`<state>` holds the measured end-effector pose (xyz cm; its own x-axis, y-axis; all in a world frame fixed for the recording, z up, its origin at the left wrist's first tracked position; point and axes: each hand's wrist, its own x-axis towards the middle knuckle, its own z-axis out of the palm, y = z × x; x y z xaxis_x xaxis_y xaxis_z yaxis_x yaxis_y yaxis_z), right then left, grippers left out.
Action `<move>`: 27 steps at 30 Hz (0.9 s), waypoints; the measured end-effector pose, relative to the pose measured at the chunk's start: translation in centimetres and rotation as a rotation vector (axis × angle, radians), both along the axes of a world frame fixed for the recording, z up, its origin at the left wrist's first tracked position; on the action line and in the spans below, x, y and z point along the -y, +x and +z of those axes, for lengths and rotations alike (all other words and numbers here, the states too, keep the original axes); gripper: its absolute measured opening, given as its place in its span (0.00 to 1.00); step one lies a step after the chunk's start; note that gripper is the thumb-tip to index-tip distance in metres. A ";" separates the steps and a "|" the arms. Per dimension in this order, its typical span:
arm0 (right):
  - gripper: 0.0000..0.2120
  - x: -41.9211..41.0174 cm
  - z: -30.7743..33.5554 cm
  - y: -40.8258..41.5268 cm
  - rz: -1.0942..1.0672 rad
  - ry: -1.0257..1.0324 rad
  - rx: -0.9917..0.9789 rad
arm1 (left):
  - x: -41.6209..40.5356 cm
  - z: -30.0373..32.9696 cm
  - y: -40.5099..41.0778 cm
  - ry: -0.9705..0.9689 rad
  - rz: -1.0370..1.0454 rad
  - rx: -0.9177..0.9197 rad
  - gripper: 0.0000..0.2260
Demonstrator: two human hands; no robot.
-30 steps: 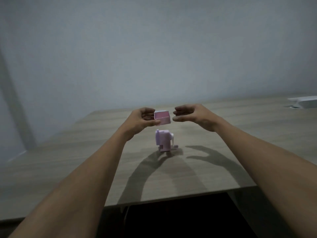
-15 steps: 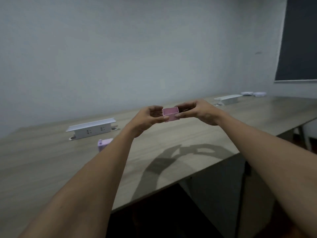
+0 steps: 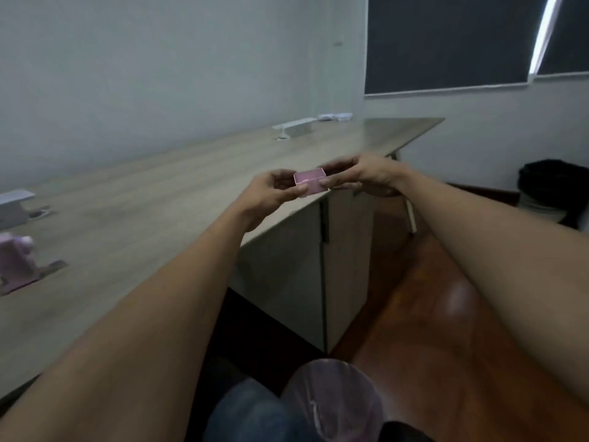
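Observation:
A small pink open-topped box (image 3: 310,182), like a little drawer, is held in the air past the table's right front edge. My left hand (image 3: 275,194) pinches its left end with thumb and fingers. My right hand (image 3: 366,175) pinches its right end. The pink sharpener-like body (image 3: 14,261) with a crank stands on the wooden table (image 3: 143,202) at the far left, blurred and partly cut off by the frame edge.
A white socket box (image 3: 11,207) sits at the table's left and another white socket box (image 3: 294,126) farther back. A black bin (image 3: 553,189) stands on the brown floor at right. A cabinet (image 3: 318,266) is under the table. A pale round object (image 3: 333,400) lies below, beside my knee.
The view has swung to the right, so the pink body slid to the far left. My right hand closed in and took the box's right end; both hands now hold it off the table's edge.

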<state>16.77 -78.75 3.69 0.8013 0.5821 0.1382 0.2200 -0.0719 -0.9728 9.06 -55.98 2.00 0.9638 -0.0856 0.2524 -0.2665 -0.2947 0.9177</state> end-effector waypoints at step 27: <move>0.20 3.1 -34.1 -8.3 0.113 -0.372 -0.835 | 3.0 -31.0 -6.4 -0.217 -0.031 -1.139 0.12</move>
<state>8.45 -81.89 -30.37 0.4919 0.5541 -0.6716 -0.5187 -0.4330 -0.7372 2.64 -58.95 -29.02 0.6402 -0.1741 -0.7482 0.7425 -0.1096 0.6608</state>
